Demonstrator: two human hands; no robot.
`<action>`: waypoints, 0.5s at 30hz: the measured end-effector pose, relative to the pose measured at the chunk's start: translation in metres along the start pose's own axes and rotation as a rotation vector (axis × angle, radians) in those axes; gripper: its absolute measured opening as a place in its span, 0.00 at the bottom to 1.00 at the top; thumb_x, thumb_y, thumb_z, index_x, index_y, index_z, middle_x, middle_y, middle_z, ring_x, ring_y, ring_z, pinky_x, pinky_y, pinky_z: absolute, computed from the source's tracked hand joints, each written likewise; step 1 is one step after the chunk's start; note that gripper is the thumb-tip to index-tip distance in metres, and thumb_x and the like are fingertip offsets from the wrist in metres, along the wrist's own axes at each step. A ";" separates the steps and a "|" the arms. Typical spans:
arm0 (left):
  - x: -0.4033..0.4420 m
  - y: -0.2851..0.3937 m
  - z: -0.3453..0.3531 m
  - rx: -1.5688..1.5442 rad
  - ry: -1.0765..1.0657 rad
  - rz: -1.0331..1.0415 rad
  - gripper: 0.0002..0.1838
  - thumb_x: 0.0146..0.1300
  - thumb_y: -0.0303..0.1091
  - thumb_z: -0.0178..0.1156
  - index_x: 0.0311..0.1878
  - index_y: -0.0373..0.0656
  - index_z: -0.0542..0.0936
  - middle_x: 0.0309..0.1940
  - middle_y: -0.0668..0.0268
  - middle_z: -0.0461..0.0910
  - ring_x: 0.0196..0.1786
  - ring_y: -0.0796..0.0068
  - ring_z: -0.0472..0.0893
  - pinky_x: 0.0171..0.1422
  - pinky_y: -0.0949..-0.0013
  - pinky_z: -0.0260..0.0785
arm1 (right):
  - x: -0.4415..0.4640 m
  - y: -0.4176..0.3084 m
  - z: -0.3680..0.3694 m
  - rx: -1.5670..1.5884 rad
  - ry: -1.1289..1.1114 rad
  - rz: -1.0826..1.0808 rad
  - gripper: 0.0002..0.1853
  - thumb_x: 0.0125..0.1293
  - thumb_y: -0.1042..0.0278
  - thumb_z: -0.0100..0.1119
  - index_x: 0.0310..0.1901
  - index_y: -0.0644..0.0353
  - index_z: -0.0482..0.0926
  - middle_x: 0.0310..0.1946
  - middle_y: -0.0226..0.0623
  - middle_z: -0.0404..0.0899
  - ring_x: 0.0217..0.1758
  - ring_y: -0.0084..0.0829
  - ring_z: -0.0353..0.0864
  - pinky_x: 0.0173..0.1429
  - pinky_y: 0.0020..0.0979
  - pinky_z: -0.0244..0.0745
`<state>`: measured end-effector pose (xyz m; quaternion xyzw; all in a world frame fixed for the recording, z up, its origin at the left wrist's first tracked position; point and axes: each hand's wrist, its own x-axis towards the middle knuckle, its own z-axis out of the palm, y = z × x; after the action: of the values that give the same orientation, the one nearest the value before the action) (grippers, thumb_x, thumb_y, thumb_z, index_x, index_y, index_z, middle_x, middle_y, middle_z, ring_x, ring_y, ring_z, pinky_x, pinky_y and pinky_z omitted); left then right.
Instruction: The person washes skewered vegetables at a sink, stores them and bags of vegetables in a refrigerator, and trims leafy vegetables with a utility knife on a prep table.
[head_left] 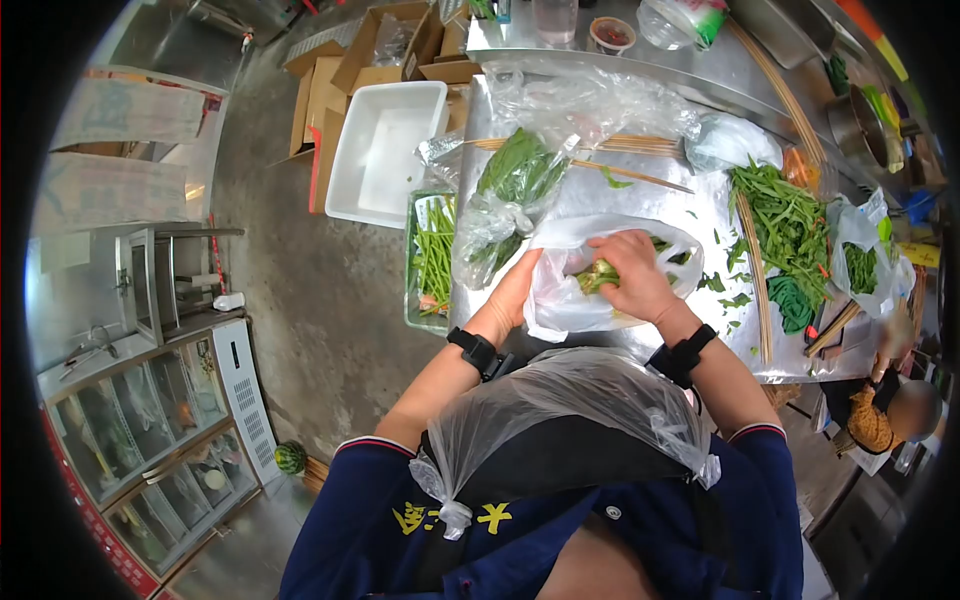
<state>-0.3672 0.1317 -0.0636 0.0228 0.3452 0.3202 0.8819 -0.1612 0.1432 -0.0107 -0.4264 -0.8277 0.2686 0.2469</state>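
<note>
White and crumpled, a thin plastic bag (557,302) lies open on the shiny metal surface (655,200). Within its mouth, my right grip (637,272) clamps a stubby pale-green vegetable (597,277) that pokes out leftward. My left grip (513,288) touches the bag's edge; from afar, I cannot tell whether it pinches.

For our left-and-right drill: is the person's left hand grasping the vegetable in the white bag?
No, the right hand grasps the vegetable, while the left hand touches the white bag.

You have white bin (385,150) beside cardboard boxes (322,90) at far left, watermelon (290,457) by glass-fronted cabinet (170,440) at near left, round tub (611,36) on far metal shelf (715,75).
</note>
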 end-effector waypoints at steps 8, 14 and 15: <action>-0.002 0.003 -0.008 0.113 0.025 -0.003 0.26 0.67 0.48 0.39 0.59 0.38 0.66 0.50 0.59 0.74 0.49 0.67 0.76 0.54 0.64 0.70 | 0.013 -0.034 -0.076 1.004 0.333 0.318 0.16 0.44 0.80 0.50 0.39 0.60 0.67 0.35 0.36 0.76 0.40 0.31 0.75 0.50 0.31 0.70; 0.022 -0.017 -0.091 0.393 0.191 0.064 0.27 0.65 0.50 0.42 0.60 0.40 0.65 0.51 0.61 0.74 0.50 0.70 0.75 0.55 0.65 0.67 | 0.003 -0.043 -0.168 1.426 0.716 -0.051 0.12 0.57 0.70 0.49 0.43 0.60 0.65 0.40 0.39 0.73 0.49 0.38 0.71 0.64 0.43 0.58; 0.020 -0.016 -0.102 0.339 0.313 -0.015 0.28 0.64 0.51 0.45 0.59 0.39 0.66 0.51 0.61 0.74 0.50 0.70 0.75 0.54 0.66 0.67 | -0.007 -0.038 -0.183 1.510 0.754 -0.094 0.13 0.58 0.69 0.48 0.45 0.60 0.65 0.41 0.40 0.73 0.51 0.39 0.70 0.65 0.44 0.55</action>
<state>-0.4109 0.1126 -0.1568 0.1180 0.5266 0.2507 0.8037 -0.0622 0.1612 0.1472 -0.1733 -0.3051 0.5786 0.7363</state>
